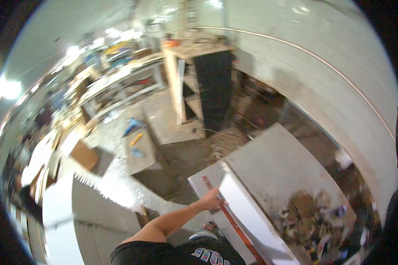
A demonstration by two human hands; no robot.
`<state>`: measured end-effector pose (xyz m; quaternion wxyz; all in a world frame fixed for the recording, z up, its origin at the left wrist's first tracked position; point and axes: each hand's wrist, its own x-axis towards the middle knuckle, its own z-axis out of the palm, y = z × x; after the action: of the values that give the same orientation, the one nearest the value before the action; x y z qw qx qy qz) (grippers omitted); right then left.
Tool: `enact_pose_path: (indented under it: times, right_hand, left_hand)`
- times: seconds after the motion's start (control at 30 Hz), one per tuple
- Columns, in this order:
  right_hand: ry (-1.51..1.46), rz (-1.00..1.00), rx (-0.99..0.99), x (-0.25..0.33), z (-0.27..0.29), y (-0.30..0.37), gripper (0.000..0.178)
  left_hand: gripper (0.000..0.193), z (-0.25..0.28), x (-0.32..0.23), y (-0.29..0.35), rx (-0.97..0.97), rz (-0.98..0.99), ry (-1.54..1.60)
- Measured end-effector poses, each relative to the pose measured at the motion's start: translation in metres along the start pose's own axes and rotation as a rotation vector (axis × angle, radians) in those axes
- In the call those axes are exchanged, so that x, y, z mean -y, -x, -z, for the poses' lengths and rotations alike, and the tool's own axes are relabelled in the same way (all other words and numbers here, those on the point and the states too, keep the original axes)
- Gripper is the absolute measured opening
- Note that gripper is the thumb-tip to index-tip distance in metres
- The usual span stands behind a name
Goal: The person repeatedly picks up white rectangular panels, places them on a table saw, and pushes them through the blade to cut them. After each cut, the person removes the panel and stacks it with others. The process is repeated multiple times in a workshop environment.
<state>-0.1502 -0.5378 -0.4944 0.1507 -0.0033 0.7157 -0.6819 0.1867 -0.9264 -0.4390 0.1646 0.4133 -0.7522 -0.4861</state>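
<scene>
Left hand (211, 200): apparently clamped on the red bar (240, 231)
Red bar: positioning step, probably; next needs steady hold
White panel (244, 211): right of this hand
Right hand: out of view

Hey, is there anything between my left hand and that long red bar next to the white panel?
Nothing visible: the left hand is right on the red bar, near its far end. The white panel runs along the bar's right side, not between them.
</scene>
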Motion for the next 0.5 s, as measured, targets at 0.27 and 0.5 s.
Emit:
enact_pose_path:
  times: [0.27, 0.5]
  right_hand:
    - [0.222, 0.23, 0.524, 0.054, -0.115, -0.038, 0.059]
    - [0.294, 0.375, 0.886, 0.062, -0.186, 0.017, 0.059]
  left_hand:
    - [0.101, -0.012, -0.054, 0.149, -0.382, 0.051, 0.347]
    - [0.073, -0.016, -0.077, 0.312, -0.874, 0.048, 0.765]
